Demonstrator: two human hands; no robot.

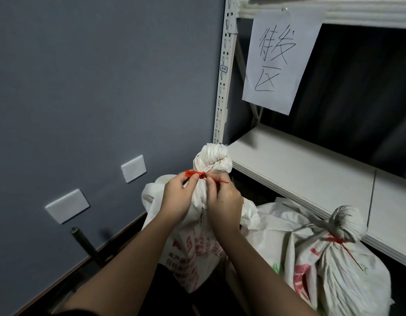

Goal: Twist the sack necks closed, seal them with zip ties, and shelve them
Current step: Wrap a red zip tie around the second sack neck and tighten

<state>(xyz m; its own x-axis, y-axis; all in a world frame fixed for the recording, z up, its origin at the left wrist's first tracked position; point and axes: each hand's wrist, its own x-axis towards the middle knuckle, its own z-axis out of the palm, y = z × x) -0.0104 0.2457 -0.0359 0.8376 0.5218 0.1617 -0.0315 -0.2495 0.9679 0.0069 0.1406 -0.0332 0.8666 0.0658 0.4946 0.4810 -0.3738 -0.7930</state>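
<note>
**both hands on the red tie at the sack neck**

the sack [197, 224] stands upright in front of the person, its neck twisted into a bunched topknot just above the fingertips. the left hand [174, 199] has thumb and forefinger pinched on the head of the red tie [196, 174], which sits right at the neck and sticks out a little to the left of those fingers. the right hand [222, 201] is closed too, fingers nipping the tie's thin tail, and that tail runs on past the fingertips to the right. both palms press against the gathered cloth just below the tie. red print shows on the sack beneath the wrists. to the right of the right hand, well apart from it, a second sack [334, 270] lies tilted under the shelf [300, 165], its neck already cinched with its own red tie [336, 240]. beyond the fingers, up high, a paper sign [279, 60] hangs from the rack.
</note>
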